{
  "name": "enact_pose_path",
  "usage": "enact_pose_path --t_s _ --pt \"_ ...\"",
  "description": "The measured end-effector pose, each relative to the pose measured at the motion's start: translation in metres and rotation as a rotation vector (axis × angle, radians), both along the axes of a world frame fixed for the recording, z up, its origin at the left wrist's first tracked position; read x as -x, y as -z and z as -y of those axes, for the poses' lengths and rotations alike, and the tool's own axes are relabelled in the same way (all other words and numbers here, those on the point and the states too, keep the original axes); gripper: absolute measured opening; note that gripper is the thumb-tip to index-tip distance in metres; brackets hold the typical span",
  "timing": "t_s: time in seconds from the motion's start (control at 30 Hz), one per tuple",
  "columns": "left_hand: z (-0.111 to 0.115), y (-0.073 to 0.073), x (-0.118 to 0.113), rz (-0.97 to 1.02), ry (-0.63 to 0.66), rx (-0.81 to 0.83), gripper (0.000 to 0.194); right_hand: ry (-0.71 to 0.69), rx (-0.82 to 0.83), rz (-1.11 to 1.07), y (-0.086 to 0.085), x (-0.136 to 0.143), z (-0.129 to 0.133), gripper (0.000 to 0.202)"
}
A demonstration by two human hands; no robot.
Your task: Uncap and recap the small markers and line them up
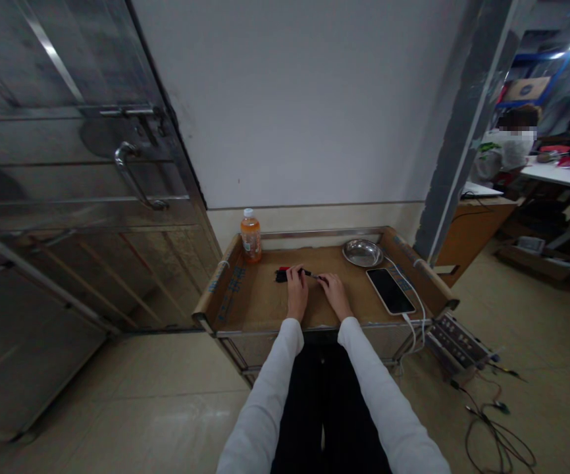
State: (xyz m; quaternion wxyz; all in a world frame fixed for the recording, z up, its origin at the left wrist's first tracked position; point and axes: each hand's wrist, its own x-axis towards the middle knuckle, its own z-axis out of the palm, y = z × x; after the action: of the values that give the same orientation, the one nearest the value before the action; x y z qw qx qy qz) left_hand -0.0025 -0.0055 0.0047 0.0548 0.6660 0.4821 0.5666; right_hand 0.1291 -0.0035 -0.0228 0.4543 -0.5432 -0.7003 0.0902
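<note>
A thin black pen-like object (pixel 307 272) spans the gap between my two hands, low over the cardboard-lined cart top (pixel 265 309). My left hand (pixel 297 289) is closed around its left end. My right hand (pixel 333 293) pinches the other end, where a lighter, narrow section shows. Just left of my left hand lie a few small black and red items (pixel 281 274), partly hidden by the fingers; their kind is too small to tell. Both wrists rest near the cart's front edge.
An orange drink bottle (pixel 251 237) stands at the back left of the cart. A shallow metal dish (pixel 362 253) and a phone (pixel 390 291) with a white cable lie on the right. A metal door (pixel 68 131) is left; an electronic box (pixel 463 342) and cables lie on the floor.
</note>
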Motion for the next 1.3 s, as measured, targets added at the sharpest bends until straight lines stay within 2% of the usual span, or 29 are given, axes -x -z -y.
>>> enact_pose_path --t_s 0.13,0.3,0.47,0.57,0.7,0.8,1.0,1.17,1.3 --pt "0.000 0.000 0.001 0.005 -0.001 0.006 0.021 0.070 -0.001 -0.030 0.001 -0.001 0.001 0.026" --pt "-0.003 0.003 0.002 -0.001 -0.050 0.083 0.021 0.286 0.012 0.089 -0.003 -0.003 0.006 0.029" --pt "-0.010 0.013 -0.003 -0.329 0.015 0.216 0.016 0.383 -0.018 0.279 -0.004 0.001 0.007 0.030" --pt "-0.015 0.019 -0.006 -0.464 0.020 0.227 0.020 0.369 0.000 0.349 -0.003 0.003 0.006 0.027" --pt "-0.018 0.022 -0.008 -0.447 0.021 0.240 0.030 0.306 0.051 0.406 -0.004 0.003 0.005 0.023" --pt "-0.018 0.021 -0.009 -0.445 0.043 0.230 0.030 0.259 0.060 0.414 -0.005 0.002 0.004 0.021" --pt "-0.017 0.022 -0.009 -0.458 0.181 0.205 0.027 0.201 0.067 0.330 -0.004 0.000 0.003 0.024" --pt "-0.018 0.025 -0.008 -0.429 0.182 0.206 0.020 0.138 0.039 0.191 0.001 -0.001 0.000 0.027" --pt "-0.019 0.026 -0.009 -0.430 0.174 0.198 0.013 0.121 0.039 0.169 0.007 -0.001 -0.004 0.029"
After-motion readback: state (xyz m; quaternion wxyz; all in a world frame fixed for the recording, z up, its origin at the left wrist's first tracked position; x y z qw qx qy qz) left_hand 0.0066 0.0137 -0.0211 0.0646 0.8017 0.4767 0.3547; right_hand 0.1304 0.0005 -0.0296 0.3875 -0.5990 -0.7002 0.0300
